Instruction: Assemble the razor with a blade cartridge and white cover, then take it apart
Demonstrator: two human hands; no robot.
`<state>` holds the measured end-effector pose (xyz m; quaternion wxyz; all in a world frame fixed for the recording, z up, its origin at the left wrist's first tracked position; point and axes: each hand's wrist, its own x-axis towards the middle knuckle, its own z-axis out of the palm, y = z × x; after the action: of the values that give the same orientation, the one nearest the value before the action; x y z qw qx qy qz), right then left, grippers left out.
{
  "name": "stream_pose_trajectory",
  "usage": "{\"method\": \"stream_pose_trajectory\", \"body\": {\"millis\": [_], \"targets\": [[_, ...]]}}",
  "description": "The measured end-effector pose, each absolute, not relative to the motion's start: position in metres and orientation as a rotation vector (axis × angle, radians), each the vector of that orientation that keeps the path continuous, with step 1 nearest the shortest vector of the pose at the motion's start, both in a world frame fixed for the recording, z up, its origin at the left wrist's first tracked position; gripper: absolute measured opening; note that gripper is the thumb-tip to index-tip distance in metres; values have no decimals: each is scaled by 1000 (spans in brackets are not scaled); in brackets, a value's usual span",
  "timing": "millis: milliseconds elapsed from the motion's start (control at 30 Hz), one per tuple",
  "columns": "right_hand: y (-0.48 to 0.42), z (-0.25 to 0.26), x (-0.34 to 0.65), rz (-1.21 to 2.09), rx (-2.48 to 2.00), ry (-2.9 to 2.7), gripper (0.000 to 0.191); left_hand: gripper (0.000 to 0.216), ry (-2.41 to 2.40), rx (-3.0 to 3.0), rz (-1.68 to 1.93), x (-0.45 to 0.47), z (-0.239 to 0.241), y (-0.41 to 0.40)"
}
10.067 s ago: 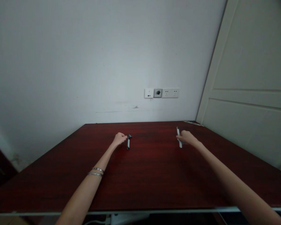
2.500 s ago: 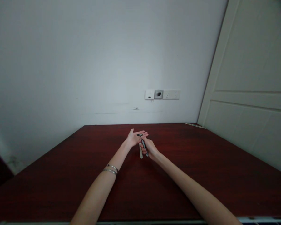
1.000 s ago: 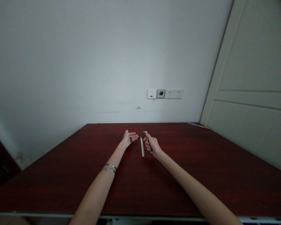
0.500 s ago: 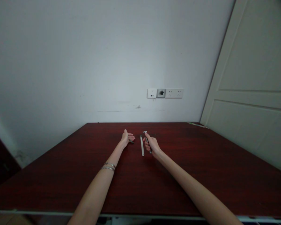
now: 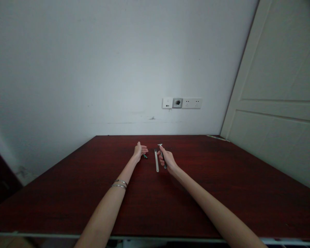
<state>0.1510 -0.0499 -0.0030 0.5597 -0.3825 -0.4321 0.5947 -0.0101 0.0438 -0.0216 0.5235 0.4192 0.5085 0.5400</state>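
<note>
My right hand (image 5: pixel 168 160) is closed around the dark handle of a razor (image 5: pixel 162 153), its T-shaped metal head tipped up past my thumb. Just left of that hand lies a thin, pale grey strip (image 5: pixel 156 161) with a dark far end and a small hole at its near end; its kind is unclear. My left hand (image 5: pixel 139 151) has its fingers stretched toward the strip and its thumb raised. Below those fingers a small dark green object (image 5: pixel 145 156) shows, partly hidden by the hand and too small to name.
A dark red wooden table (image 5: pixel 196 206) spreads beneath both arms. Behind it is a white wall (image 5: pixel 93 69) with a row of sockets (image 5: pixel 182 103). A pale panelled door (image 5: pixel 276 103) borders the right side, and a thin light strip (image 5: pixel 218 138) lies at the back right corner.
My left hand has shifted slightly away from the small green object, which shows a little more. The razor in my right hand has barely moved.
</note>
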Motion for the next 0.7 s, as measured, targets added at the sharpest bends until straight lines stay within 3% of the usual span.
{"method": "stream_pose_trajectory", "body": {"millis": [267, 467, 700], "targets": [[-45, -5, 152, 1364, -863, -1013, 40, 40, 1371, 1169, 1558, -10, -14, 44], [-34, -6, 161, 1189, -923, -1042, 34, 19, 1277, 1429, 1434, -1, 10, 29], [-26, 1, 173, 833, -939, -1160, 35, 14, 1065, 1773, 1355, 5, 15, 14]]}}
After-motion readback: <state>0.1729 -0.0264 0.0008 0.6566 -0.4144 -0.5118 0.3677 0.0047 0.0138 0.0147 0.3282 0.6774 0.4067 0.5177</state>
